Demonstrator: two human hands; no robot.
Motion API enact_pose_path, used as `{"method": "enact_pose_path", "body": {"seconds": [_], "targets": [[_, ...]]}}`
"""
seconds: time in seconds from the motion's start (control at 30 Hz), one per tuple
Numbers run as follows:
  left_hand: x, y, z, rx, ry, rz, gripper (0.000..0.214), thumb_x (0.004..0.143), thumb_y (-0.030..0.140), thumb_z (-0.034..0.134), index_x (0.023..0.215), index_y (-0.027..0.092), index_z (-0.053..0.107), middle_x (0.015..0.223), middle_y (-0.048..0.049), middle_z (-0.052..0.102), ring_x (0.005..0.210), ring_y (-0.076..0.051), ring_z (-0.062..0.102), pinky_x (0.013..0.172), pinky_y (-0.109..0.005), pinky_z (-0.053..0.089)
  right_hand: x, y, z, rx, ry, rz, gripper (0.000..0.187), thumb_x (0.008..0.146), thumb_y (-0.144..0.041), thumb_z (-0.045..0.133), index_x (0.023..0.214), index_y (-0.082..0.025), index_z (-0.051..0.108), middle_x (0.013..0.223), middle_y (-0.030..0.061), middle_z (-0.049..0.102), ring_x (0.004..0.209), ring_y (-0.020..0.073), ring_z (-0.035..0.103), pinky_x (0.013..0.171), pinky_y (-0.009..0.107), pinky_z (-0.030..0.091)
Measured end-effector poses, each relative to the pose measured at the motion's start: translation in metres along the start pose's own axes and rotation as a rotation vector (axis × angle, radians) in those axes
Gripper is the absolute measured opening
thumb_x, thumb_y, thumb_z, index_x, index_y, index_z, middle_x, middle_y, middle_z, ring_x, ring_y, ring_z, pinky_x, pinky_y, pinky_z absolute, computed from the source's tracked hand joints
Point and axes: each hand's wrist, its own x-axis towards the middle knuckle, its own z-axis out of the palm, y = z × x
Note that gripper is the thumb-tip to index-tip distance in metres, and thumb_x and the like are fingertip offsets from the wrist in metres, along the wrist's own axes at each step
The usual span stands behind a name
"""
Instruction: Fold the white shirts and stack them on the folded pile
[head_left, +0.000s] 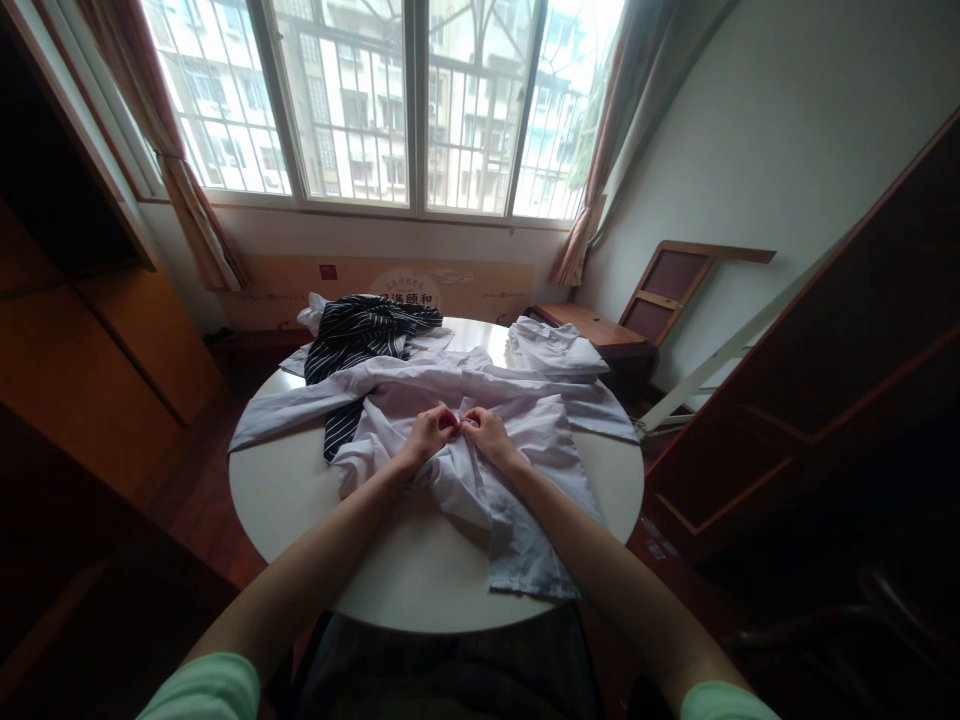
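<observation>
A white long-sleeved shirt (540, 460) lies spread over the round table, its sleeves stretched out to the left and right. My left hand (430, 434) pinches the shirt's front near its middle. Right beside it, my right hand (486, 433) pinches the same fabric, the fingertips of both hands almost meeting. The cloth bunches up around the fingers, and whether a button sits between them is too small to make out. The shirt's lower right part hangs toward the table's near edge.
The white round table (300, 510) carries a heap of black striped cloth (352, 335) at the back left and folded white clothes (555, 345) at the back right. Behind stand a low wooden cabinet (592, 330) and a long cardboard box (487, 285) under the window.
</observation>
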Motion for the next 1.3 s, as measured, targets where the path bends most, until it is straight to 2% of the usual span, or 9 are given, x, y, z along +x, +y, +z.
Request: {"method": "enact_pose_path", "body": {"seconds": [0.13,0.3,0.47,0.6,0.73,1.0,1.3], "targets": [[0.000,-0.001,0.001,0.019,0.016,0.012,0.009,0.068,0.008,0.059,0.067,0.016,0.061,0.069,-0.0007,0.066,0.066,-0.013,0.060,0.066,-0.023,0.045,-0.002,-0.001,0.001,-0.060,0.017,-0.051,0.010,0.072,-0.016,0.058,0.079,-0.014,0.065,0.082,0.0076,0.068,0.078,0.0178,0.061,0.072,0.026,0.044],[0.001,-0.002,0.001,-0.011,0.045,-0.015,0.007,0.068,0.010,0.060,0.067,0.017,0.061,0.070,-0.0014,0.067,0.067,-0.014,0.061,0.065,-0.023,0.045,-0.001,0.000,0.002,-0.010,0.052,-0.093,0.010,0.072,-0.020,0.059,0.076,-0.015,0.067,0.078,0.0064,0.069,0.074,0.0175,0.062,0.069,0.025,0.043],[0.002,-0.004,0.002,-0.029,0.084,-0.048,0.003,0.067,0.014,0.062,0.068,0.017,0.059,0.068,-0.0014,0.066,0.063,-0.014,0.060,0.060,-0.023,0.044,0.005,0.004,0.000,0.140,0.040,-0.020,0.028,0.081,-0.024,0.045,0.069,-0.015,0.068,0.066,0.0039,0.067,0.063,0.0146,0.060,0.060,0.023,0.042],[0.001,-0.004,0.001,-0.032,0.095,-0.031,0.005,0.066,0.014,0.063,0.068,0.017,0.059,0.068,-0.0011,0.065,0.063,-0.013,0.059,0.061,-0.023,0.044,0.006,0.007,-0.002,0.209,-0.016,-0.010,0.016,0.072,-0.023,0.056,0.069,-0.013,0.068,0.063,0.0030,0.066,0.059,0.0137,0.058,0.056,0.022,0.042],[0.000,-0.002,0.000,-0.025,0.096,0.000,0.005,0.068,0.012,0.059,0.068,0.017,0.059,0.068,-0.0013,0.065,0.065,-0.013,0.059,0.063,-0.023,0.044,0.003,0.007,-0.003,0.283,-0.042,-0.011,0.013,0.067,-0.019,0.058,0.072,-0.013,0.068,0.068,0.0032,0.068,0.059,0.0133,0.059,0.055,0.021,0.043],[-0.001,-0.001,0.000,-0.019,0.090,0.009,0.009,0.068,0.008,0.057,0.066,0.016,0.060,0.068,-0.0018,0.066,0.066,-0.013,0.060,0.064,-0.022,0.044,0.001,0.005,-0.002,0.133,0.032,-0.093,0.010,0.067,-0.018,0.060,0.070,-0.015,0.069,0.071,0.0044,0.070,0.067,0.0159,0.063,0.063,0.024,0.045],[-0.004,0.002,0.002,0.102,0.095,0.113,0.014,0.067,0.004,0.054,0.068,0.016,0.061,0.068,-0.0008,0.065,0.061,-0.012,0.057,0.061,-0.021,0.041,0.001,0.004,-0.010,0.027,-0.021,-0.080,0.010,0.066,-0.016,0.061,0.071,-0.017,0.069,0.069,0.0022,0.069,0.067,0.0156,0.063,0.061,0.022,0.044]]}}
